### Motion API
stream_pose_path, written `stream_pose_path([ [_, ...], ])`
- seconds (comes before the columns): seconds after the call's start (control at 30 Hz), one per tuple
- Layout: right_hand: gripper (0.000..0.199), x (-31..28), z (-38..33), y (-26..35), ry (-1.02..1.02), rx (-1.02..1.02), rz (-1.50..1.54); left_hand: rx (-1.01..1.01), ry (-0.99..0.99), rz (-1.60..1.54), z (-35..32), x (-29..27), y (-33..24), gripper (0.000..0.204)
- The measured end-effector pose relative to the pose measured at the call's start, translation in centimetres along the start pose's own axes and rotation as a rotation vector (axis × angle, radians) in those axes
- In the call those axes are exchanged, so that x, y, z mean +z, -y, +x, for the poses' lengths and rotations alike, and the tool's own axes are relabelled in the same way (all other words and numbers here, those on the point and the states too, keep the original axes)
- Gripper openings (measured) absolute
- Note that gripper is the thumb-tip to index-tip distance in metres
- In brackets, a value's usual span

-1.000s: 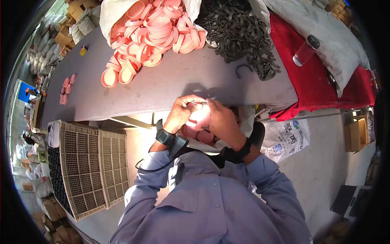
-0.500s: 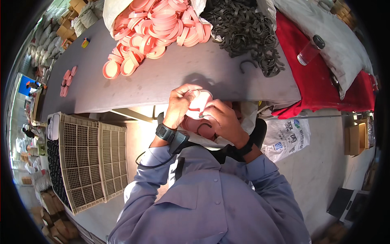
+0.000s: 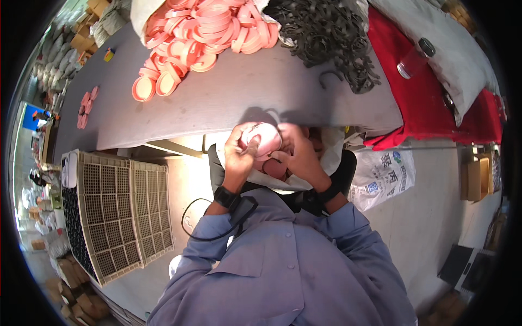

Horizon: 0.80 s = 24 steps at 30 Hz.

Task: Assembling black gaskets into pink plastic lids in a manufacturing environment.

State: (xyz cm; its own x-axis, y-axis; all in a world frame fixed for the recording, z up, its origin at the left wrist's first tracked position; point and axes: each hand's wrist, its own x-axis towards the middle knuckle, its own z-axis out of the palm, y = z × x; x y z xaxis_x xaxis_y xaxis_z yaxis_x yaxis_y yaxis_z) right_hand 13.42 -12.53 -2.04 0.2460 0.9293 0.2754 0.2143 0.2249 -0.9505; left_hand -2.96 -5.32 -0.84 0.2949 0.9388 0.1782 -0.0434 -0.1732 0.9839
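Note:
Just past the near edge of the table, my left hand (image 3: 239, 155) grips a pink round lid (image 3: 267, 138), its thumb lying across the flat face. My right hand (image 3: 302, 155) is curled at the lid's right edge, slightly blurred; what its fingers pinch there is hidden. Below my hands, more pink round pieces (image 3: 274, 169) lie in a white sack (image 3: 285, 186) at my lap. A large heap of pink round lids (image 3: 209, 32) spills from a bag on the table. Right of it lies a tangled pile of black curved strips (image 3: 326, 38), with one loose strip (image 3: 329, 77) nearer me.
A few pink pieces (image 3: 87, 107) and a small yellow item (image 3: 109, 55) sit at the table's left. Beige plastic crates (image 3: 130, 212) stand on the floor at left. On the right are a red cloth (image 3: 391, 108), a bottle (image 3: 416, 58) and a printed white sack (image 3: 383, 182).
The pink lid has been tilted, and my left thumb now lies over its face. My right hand has shifted up and turned at the lid's edge. The view has moved slightly.

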Motion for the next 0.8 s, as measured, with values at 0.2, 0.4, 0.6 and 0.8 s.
stream_pose_path([
  [0.2,0.037,3.4,-5.0,-1.8,0.171,-0.161,-0.413,-0.043,0.142,0.209,-3.9,-2.1,7.2,0.038],
  [0.4,0.046,2.5,-6.2,-1.0,0.138,-0.248,-0.682,-0.571,0.342,-0.358,-3.7,-2.9,4.5,0.06],
  [0.6,0.06,0.0,-7.0,-3.3,0.257,-0.11,-1.036,-0.605,0.32,-0.317,-3.7,-1.0,5.6,0.065],
  [0.8,0.046,-8.5,-8.7,-10.9,-0.145,-0.05,-1.042,-0.234,-0.083,0.679,-0.1,-8.7,10.5,0.051],
])
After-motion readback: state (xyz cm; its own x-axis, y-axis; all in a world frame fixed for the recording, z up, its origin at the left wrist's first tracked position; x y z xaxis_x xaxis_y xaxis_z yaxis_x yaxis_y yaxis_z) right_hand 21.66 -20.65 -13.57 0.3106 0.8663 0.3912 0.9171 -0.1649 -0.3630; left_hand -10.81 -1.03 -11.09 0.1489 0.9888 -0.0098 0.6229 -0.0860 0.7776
